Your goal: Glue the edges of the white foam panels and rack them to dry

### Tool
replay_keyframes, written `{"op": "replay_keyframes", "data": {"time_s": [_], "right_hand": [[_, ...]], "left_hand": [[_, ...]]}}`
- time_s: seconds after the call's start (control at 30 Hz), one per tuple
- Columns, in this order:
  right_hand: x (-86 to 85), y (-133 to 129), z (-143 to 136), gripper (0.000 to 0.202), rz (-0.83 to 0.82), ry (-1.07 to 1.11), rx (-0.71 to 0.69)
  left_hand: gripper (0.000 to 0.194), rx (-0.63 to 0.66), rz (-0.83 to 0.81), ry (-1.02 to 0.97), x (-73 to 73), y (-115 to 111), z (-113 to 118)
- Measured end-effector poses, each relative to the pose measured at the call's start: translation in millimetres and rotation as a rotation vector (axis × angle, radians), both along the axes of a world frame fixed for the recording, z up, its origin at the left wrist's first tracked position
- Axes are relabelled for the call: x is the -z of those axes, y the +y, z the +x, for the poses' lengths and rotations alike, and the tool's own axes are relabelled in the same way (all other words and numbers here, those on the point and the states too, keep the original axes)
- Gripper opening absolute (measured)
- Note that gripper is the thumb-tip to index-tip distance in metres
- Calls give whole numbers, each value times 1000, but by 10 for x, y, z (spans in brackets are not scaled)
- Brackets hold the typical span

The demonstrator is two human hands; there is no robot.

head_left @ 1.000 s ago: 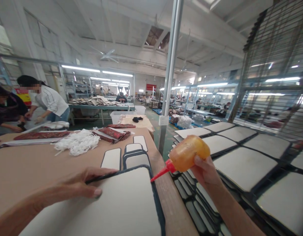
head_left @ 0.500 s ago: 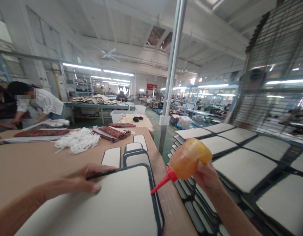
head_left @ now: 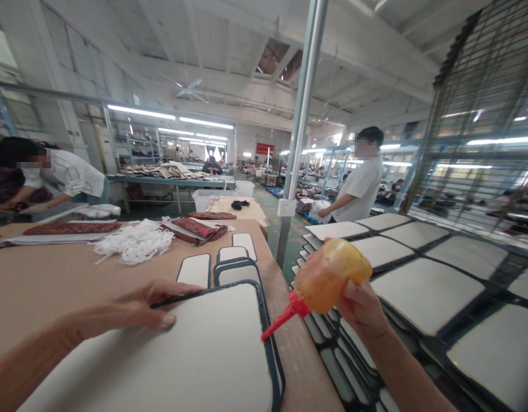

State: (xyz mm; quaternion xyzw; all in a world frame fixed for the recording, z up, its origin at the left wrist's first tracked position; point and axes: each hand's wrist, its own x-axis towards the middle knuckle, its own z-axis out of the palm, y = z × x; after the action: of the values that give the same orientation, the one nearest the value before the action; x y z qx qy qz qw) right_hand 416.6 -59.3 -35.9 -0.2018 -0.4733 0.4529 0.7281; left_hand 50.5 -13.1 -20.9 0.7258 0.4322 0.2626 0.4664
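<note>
A large cream panel with a dark rounded border (head_left: 212,337) lies in the foreground, on top of at least one more dark-edged piece. My left hand (head_left: 147,309) grips its far left edge, thumb on the cream face and fingers at the dark rim. In my right hand (head_left: 360,300) is a squeeze bottle (head_left: 330,274), yellow-orange and translucent, tilted down to the left. Its red nozzle (head_left: 285,317) points at the panel's right border, the tip at or just above the dark edging. Smaller dark-edged panels (head_left: 238,274) lie beyond the big one.
Stacked cream panels (head_left: 431,292) fill the right side. A metal post (head_left: 296,126) with a socket rises beyond the brown table (head_left: 53,274). White strips (head_left: 135,243) and red patterned fabric (head_left: 199,229) lie farther back. Co-workers stand at left (head_left: 70,174) and right (head_left: 362,180).
A person in a white shirt has come into view at the right, behind the panel stacks. The nozzle has shifted very slightly along the panel's border. My left hand keeps its hold.
</note>
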Motion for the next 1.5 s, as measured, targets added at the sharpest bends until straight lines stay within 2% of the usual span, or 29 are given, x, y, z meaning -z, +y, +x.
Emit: {"op": "replay_keyframes", "data": {"time_s": [0.2,0.63,0.87,1.3,1.5], "right_hand": [[-6,-36,-5,69,-30,-44,-50],[-15,-100,-13,73,-107,-35,-66],[-1,-116,-29,73,-87,-48,-64],[198,-116,54,71,-30,-11,34],[337,-128,48,78,52,30,182]], "left_hand": [[52,-97,-13,-165,10,-130,123],[61,-102,-56,-107,16,-67,106],[57,-179,12,-126,44,-88,100],[56,-177,-105,-179,101,24,-32],[61,-193,-296,-313,126,17,-29]]}}
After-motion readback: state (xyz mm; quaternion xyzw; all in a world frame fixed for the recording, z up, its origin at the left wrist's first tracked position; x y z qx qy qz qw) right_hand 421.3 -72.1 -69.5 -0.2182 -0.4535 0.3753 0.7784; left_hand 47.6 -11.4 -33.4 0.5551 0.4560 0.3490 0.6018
